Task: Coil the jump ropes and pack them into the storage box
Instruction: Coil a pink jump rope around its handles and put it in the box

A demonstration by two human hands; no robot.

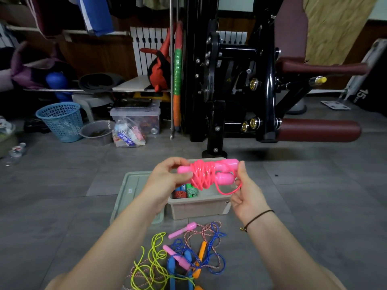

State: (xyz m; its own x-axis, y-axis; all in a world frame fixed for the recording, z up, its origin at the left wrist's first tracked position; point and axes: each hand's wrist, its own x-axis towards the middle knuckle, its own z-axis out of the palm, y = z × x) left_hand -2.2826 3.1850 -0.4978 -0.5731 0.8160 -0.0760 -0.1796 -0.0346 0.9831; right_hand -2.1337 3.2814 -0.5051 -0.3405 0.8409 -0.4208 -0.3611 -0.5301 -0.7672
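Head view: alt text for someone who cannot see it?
The left hand and right hand hold a pink jump rope, cord wound around its handles, over an open storage box. Loose ropes lie tangled nearer the camera; a lid lies left of the box.

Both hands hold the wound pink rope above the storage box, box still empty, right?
Not empty. Head view: the storage box already holds coiled ropes. The left hand and right hand do hold the pink rope above it.

Left hand (165, 178), right hand (248, 194) seemingly pinching.
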